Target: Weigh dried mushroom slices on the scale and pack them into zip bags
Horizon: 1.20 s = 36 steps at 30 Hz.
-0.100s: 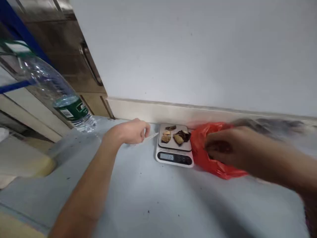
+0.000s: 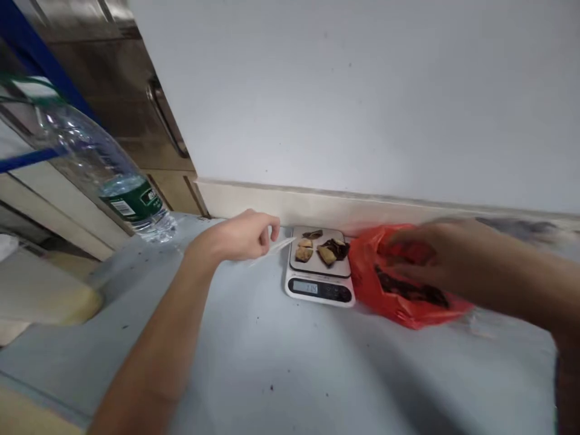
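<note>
A dark-speckled blue-grey tabletop [image 2: 254,350] is backed at twelve o'clock by a white wall [image 2: 362,96]. A white scale [image 2: 318,270] is loaded with dried brown pieces [image 2: 328,254]. At its three o'clock, a red bag [image 2: 369,284] is overhung by the blurred right hand [image 2: 430,249], its thumb and fingers parted. Between nine and ten, clear plastic [image 2: 278,248] is pinched by the left hand [image 2: 244,235]. Towards ten, a green-labelled bottle [image 2: 133,198] is backed by a metal cabinet [image 2: 109,109].

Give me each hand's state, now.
Left hand: fingers curled, apparently pinching thin clear plastic.
Right hand: blurred at the red plastic bag's opening; open, closed or holding cannot be told.
</note>
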{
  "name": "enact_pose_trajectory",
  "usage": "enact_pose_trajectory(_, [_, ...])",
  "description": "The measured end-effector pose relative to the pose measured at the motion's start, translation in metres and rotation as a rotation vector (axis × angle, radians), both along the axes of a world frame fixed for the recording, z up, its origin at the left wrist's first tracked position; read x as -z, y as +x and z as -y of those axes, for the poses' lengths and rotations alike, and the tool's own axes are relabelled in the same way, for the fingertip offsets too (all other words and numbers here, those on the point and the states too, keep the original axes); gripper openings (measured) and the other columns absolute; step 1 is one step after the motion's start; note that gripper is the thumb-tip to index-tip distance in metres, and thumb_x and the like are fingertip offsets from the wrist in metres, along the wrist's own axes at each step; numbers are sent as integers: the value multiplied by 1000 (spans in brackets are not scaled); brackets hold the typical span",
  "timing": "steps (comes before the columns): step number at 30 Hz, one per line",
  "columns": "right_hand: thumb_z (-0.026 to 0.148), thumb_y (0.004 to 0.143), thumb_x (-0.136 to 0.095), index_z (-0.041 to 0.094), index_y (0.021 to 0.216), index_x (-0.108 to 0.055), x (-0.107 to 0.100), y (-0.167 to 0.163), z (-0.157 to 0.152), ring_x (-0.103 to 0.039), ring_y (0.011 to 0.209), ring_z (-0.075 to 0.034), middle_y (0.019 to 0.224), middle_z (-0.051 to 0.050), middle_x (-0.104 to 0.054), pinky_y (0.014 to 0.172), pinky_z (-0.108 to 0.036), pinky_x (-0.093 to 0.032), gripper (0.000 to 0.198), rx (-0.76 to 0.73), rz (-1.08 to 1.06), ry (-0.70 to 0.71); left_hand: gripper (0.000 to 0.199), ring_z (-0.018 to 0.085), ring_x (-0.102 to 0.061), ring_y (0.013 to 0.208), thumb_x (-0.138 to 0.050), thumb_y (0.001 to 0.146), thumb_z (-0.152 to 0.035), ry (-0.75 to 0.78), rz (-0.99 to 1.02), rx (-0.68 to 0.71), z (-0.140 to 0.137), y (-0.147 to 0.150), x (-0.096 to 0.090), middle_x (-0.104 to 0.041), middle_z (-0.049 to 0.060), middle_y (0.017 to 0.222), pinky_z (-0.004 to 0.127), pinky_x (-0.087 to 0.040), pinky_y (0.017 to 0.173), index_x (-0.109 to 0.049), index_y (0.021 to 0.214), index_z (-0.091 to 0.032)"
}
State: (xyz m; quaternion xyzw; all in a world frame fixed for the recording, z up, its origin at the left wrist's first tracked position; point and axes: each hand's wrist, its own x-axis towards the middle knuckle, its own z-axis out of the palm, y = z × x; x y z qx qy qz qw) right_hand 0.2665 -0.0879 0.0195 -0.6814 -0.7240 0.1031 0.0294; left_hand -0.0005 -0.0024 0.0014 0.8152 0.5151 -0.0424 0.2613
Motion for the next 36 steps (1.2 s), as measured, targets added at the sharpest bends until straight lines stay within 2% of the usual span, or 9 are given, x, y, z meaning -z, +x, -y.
enact_pose_trajectory(4, [18, 86, -58, 26, 89, -75, 0, -26, -15, -64, 70, -18, 88, -4, -77, 60, -27, -43, 19, -92, -132, 56, 27, 19, -67, 68, -61, 74, -10, 118, 192, 3, 4, 0, -2, -68, -3, 73, 25, -40, 54, -44, 87, -26])
enact_pose_trajectory(10, [22, 97, -47, 24, 112, -72, 20, -67, -39, -52, 57, -14, 73, 1, -68, 61, -27, -37, 29, -403, -345, -70, 31, 20, -71, 73, -63, 76, -17, 286, 398, -49, 10, 1, -7, -64, -4, 69, 26, -42, 58, -34, 81, -26])
enact_pose_trajectory(14, [28, 98, -48, 19, 79, -67, 30, -75, -47, -48, 54, -13, 64, 0, -64, 60, -28, -36, 28, -325, -465, 29, 26, 18, -70, 73, -63, 77, -20, 450, 545, -69, 11, 4, -8, -63, -5, 71, 28, -49, 67, -38, 80, -25])
enact_pose_trajectory(17, [29, 91, -55, 20, 55, -52, 30, -76, -49, -42, 47, -11, 50, 1, -55, 53, -28, -34, 37, -127, -618, 112, 22, 23, -72, 97, -69, 81, -33, 537, 614, -11, 11, 4, -8, -73, 1, 96, 36, -54, 88, -53, 92, -24])
enact_pose_trajectory(19, [21, 81, -59, 20, 59, -58, 28, -74, -48, -42, 43, -10, 50, 3, -56, 47, -26, -32, 21, -66, -787, 73, 55, 30, -61, 130, -78, 76, -49, 442, 558, 109, 10, 3, -7, -67, 7, 136, 42, -50, 106, -58, 122, -26])
enact_pose_trajectory(22, [13, 67, -58, 19, 72, -66, 25, -69, -45, -50, 45, -10, 56, 4, -61, 44, -23, -35, 11, -167, -978, -51, 109, 37, -24, 159, -86, 66, -62, 280, 427, 258, 9, 1, -5, -32, 8, 171, 50, -33, 123, -35, 158, -33])
enact_pose_trajectory(25, [12, 63, -58, 19, 68, -64, 24, -63, -44, -55, 53, -10, 59, 4, -61, 48, -22, -41, 10, -303, -1015, -111, 115, 38, -19, 160, -85, 68, -64, 234, 408, 310, 7, 3, 0, -27, 9, 173, 52, -26, 127, -29, 163, -30])
enact_pose_trajectory(30, [18, 68, -67, 18, 71, -65, 27, -60, -45, -57, 50, -12, 60, 2, -64, 45, -23, -41, 3, -206, -1024, -109, 121, 40, -26, 157, -88, 63, -62, 232, 404, 325, 6, 11, 7, -27, 10, 172, 52, -32, 124, -28, 163, -30])
enact_pose_trajectory(36, [30, 83, -70, 21, 70, -57, 24, -51, -45, -58, 50, -13, 61, 1, -66, 48, -25, -39, 21, -80, -745, 9, 82, 36, -53, 136, -78, 73, -54, 319, 314, 179, 6, 10, 1, -55, 11, 149, 47, -46, 110, -49, 145, -25])
